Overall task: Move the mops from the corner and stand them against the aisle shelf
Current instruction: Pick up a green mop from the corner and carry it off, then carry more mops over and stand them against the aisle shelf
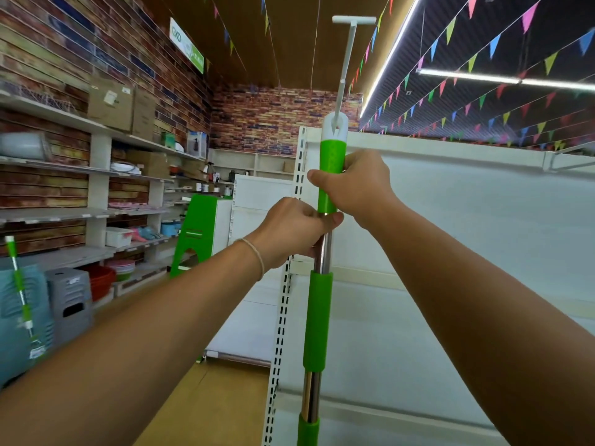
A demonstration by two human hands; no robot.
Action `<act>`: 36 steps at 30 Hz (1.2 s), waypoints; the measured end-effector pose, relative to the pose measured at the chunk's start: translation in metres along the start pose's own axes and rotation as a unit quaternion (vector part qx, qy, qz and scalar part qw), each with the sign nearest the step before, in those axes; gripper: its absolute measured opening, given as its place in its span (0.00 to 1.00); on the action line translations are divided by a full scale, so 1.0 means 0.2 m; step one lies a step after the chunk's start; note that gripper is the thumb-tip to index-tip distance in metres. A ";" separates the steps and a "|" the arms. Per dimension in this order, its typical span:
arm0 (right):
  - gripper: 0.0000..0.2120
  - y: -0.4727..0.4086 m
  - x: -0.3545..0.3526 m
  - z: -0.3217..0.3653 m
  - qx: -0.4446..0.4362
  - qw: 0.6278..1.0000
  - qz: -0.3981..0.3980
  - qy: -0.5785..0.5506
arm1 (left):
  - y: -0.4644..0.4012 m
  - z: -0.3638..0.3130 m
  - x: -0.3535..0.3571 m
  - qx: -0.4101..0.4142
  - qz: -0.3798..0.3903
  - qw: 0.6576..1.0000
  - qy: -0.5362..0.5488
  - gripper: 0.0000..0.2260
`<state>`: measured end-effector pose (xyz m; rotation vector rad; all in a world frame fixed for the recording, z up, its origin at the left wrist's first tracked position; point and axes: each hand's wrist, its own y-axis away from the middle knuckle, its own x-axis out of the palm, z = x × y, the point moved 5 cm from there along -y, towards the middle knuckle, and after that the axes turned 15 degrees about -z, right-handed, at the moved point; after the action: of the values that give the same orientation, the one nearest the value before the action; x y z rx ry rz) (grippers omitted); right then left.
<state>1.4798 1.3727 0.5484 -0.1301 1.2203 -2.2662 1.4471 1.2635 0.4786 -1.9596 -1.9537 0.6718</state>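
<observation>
Both hands, left hand (297,226) and right hand (357,188), clamp the green-and-steel mop pole (317,320) upright at twelve o'clock; rested loosely against the white aisle shelf (450,252), it could slide sideways.

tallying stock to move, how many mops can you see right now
2: one mop upright in front of the white aisle shelf, held by both hands; another mop leaning at far left by the blue bin. Others may be out of view.

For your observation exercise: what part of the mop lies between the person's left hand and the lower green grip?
In the head view, only a short stretch of bare metal pole separates the left hand from the lower green grip.
</observation>
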 end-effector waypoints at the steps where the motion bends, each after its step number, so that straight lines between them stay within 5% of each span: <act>1: 0.18 -0.02 0.02 -0.02 0.002 1.000 0.003 0.006 | -0.02 0.01 0.01 -0.003 -0.003 1.000 0.001 0.18; 13: 0.19 -0.15 0.19 -0.15 0.041 0.998 0.028 0.044 | -0.21 0.14 0.12 -0.006 -0.037 0.999 -0.025 0.20; 19: 0.19 -0.18 0.28 -0.22 0.058 0.997 0.021 0.046 | -0.25 0.24 0.16 0.026 -0.060 0.995 -0.070 0.01; 27: 0.19 -0.18 0.31 -0.24 0.055 0.996 0.026 0.059 | -0.17 0.30 0.14 0.016 -0.023 0.999 -0.022 0.16; 31: 0.17 -0.10 0.30 -0.26 0.022 0.993 0.051 0.107 | -0.07 0.30 0.07 0.044 0.017 0.986 -0.160 0.16; 36: 0.12 0.08 0.27 -0.30 -0.111 0.947 0.057 0.296 | 0.09 0.31 -0.12 0.114 0.045 0.923 -0.365 0.19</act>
<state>1.4220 1.3830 0.4914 0.5645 1.7315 -2.1220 1.4317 1.2317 0.4192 -1.8027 -2.0143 1.7736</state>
